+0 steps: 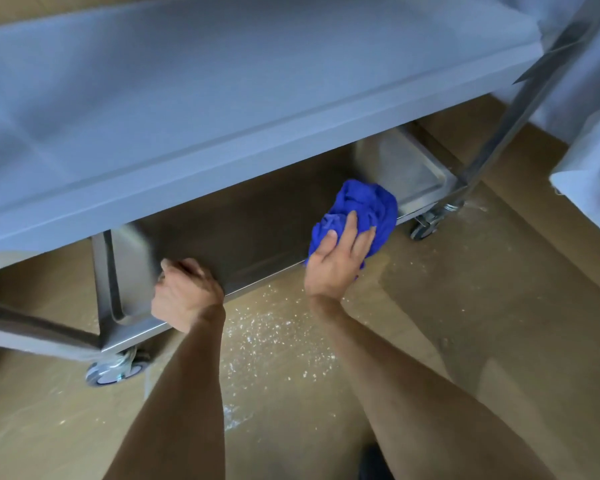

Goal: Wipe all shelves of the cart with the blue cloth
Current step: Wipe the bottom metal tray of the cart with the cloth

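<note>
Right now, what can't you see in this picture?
- Head view: most of the bottom shelf is hidden under the upper shelf.
- The shelf under the blue cloth is covered by it and the right hand.
- The left hand fingertips curl out of sight over the shelf edge.

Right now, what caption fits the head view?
Right hand presses blue cloth on cart's bottom shelf; left hand grips its edge.

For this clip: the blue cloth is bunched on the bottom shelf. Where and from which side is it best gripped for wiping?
Probably from above, at the near edge of the bunch, as the right hand does now. The blue cloth lies crumpled on the bottom shelf, and the shelf above overhangs its far part, so only the front is open. The left hand grips the shelf's front rim.
</note>
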A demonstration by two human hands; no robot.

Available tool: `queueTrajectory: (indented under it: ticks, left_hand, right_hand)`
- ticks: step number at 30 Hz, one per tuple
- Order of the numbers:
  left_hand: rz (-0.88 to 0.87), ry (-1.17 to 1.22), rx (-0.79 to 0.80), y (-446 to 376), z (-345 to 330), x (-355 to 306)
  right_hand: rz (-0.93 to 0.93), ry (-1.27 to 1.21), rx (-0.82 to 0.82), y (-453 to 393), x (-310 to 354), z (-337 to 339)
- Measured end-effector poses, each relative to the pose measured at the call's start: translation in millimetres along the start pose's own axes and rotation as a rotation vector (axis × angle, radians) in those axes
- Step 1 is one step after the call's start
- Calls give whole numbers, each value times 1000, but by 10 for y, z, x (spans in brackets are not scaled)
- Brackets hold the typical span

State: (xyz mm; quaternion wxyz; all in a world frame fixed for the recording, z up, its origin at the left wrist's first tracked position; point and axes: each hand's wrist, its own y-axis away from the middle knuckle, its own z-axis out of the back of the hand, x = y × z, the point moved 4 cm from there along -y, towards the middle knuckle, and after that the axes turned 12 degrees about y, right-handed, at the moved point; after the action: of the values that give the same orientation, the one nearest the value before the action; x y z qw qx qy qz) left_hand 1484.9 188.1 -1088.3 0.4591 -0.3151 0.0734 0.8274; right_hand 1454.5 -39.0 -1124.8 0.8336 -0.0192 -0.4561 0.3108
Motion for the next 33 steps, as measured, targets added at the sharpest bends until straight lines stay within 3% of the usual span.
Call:
queueTrajectory:
  ticks: [5,8,13,17,20,22,27,33]
  left_hand:
    - [12,8,17,2,22,18]
    - [10,15,16,7,30,7]
    - [9,6,15,17,35,-15]
    - [24,11,13,14,13,-7]
    - [35,0,1,19,7,-15]
    - [35,-24,2,20,13,-35]
    - [73,-107,90,117,44,-179]
    - [-153,49,225,682,-319,-1103]
  right_hand:
    - [212,31,179,910,434,-79]
    - [186,18,162,893,463,-93]
    - [68,-9,-6,177,103,-62]
    - [-26,298,-117,-987,-424,119]
    - [-200,412,20,-1590,-565,261]
    - [-248,485,102,-1531,-442,212]
    - [-45,404,209,-737,-50,143]
    - [46,381,385,-817,-50,219]
